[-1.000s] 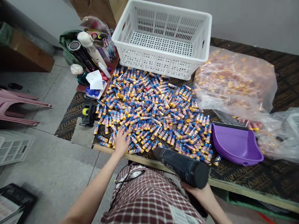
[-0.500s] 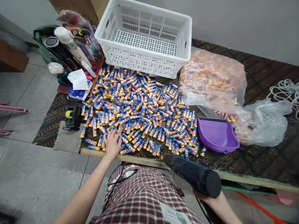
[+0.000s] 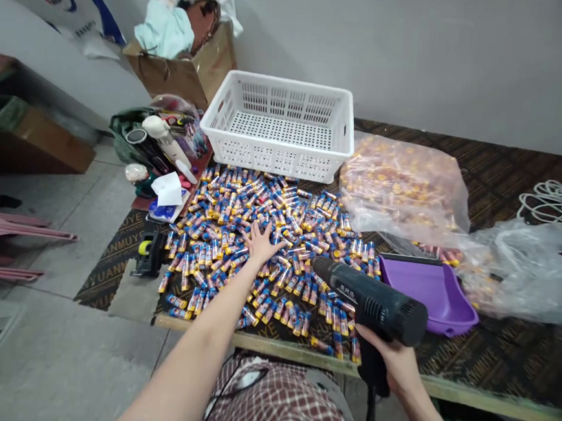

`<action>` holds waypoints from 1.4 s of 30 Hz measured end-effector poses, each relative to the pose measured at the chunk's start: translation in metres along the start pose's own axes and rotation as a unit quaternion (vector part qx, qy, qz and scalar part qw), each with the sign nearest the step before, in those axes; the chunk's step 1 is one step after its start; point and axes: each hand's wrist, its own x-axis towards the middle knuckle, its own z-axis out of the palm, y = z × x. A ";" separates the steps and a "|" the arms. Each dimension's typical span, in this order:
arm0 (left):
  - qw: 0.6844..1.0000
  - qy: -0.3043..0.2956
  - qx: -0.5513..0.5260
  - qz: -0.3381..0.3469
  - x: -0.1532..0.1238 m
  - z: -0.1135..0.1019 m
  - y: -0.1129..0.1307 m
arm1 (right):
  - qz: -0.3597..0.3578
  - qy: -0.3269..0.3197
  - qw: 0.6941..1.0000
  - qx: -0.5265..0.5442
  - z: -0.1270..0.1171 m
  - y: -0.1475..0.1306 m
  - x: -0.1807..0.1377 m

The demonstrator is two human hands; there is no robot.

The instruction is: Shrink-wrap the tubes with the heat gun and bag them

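Note:
My left hand [image 3: 261,243] lies with its fingers spread over the middle of a wide layer of small tubes [image 3: 209,253], which have blue and yellow ends and printed sides. Nothing is gripped in it. In my right hand [image 3: 392,361] is a black heat gun [image 3: 376,299], held by its handle, its nozzle pointing left over the right part of the tubes. The cord hangs down from the handle. A purple dustpan [image 3: 427,293] sits just beyond the gun on the right.
A white plastic crate [image 3: 275,161] stands behind the tubes. To its right lies a clear bag of small pieces [image 3: 404,188], beside crumpled plastic [image 3: 529,269] and white cord [image 3: 554,203]. A tape dispenser [image 3: 149,255], bottles [image 3: 162,139] and a cardboard box [image 3: 215,62] are on the left.
My left hand has moved forward and right, from the near edge of the tubes to their middle. The heat gun has risen from the table edge to over the tubes. The view has shifted.

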 end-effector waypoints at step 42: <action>0.964 0.157 -0.163 -0.142 -0.078 -0.011 -0.133 | -0.124 -0.252 0.932 -0.230 0.138 -0.063 0.096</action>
